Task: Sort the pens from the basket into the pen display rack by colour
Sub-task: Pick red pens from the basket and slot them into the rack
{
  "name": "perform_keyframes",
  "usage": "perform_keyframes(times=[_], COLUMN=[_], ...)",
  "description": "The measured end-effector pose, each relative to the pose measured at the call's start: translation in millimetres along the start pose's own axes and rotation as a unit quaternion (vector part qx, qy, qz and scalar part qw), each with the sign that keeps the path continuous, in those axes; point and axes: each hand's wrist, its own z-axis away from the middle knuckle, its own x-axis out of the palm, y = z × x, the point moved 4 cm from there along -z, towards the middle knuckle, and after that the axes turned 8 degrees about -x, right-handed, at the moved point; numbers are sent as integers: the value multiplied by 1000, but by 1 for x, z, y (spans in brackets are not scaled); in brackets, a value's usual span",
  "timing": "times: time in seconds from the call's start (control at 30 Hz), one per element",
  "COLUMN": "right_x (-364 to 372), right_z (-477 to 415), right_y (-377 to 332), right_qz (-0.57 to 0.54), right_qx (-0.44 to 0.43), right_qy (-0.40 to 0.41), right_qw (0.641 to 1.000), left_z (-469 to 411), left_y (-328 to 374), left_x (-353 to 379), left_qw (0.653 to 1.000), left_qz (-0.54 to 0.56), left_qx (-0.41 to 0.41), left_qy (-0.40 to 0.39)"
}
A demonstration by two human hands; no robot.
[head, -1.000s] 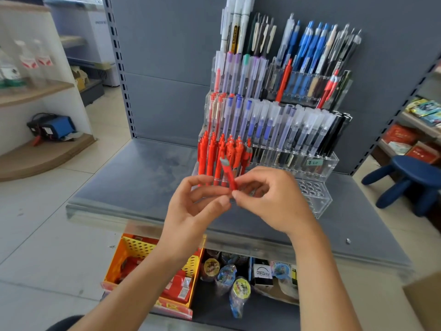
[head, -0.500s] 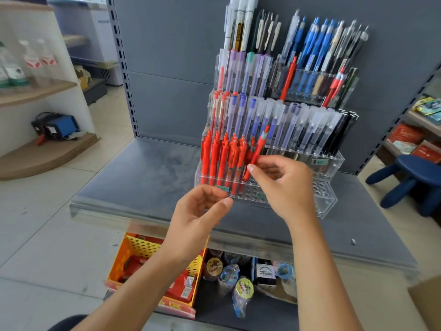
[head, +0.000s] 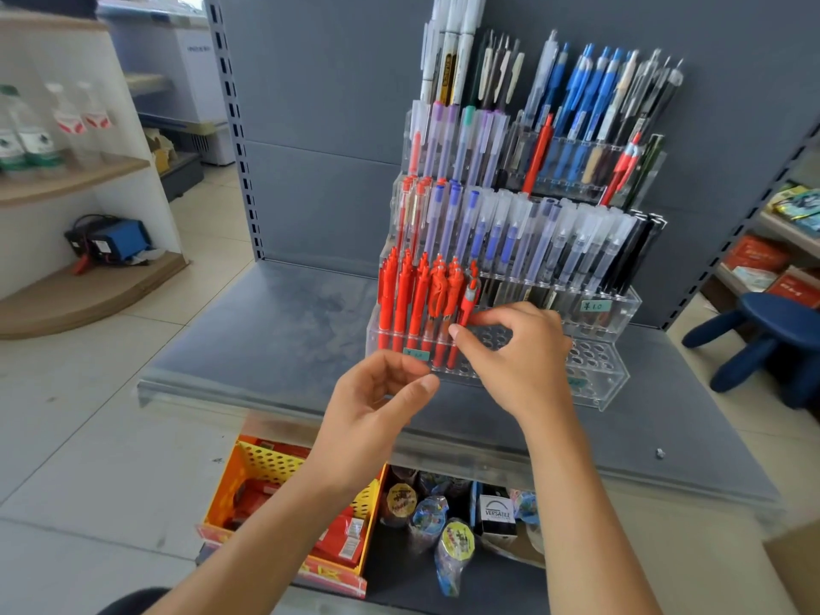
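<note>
Right hand (head: pixel 510 352) pinches tilted red pen (head: pixel 467 304) in rack (head: pixel 599 383)

Right hand (head: pixel 519 357) pinches red pen (head: pixel 468 303) at rack (head: pixel 597 377).

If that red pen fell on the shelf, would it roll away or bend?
Probably stiff: the red pen looks straight though the right hand pinches only its middle. Likely light, since a thumb and fingertip alone manage it. Its slim round barrel might roll on the flat shelf.
</note>
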Motion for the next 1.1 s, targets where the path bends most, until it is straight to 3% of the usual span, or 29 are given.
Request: perform_keyframes(times=[0.4, 0.6, 1.1], right_x=[0, 2, -34], right_z=[7, 14, 74], right_y=[-6, -15, -1], right_qz=[-15, -14, -57], right_qx=[7, -10, 13], right_qy=[37, -15, -3], right_qw=[999, 1000, 998], left_z=[2, 6, 39], left_y=[-1, -1, -13], left_x=[1, 2, 9], left_qw=[1000, 1000, 994], left_qz=[-21, -22, -100], left_qx=[11, 15, 26], left_qy=[-4, -2, 26])
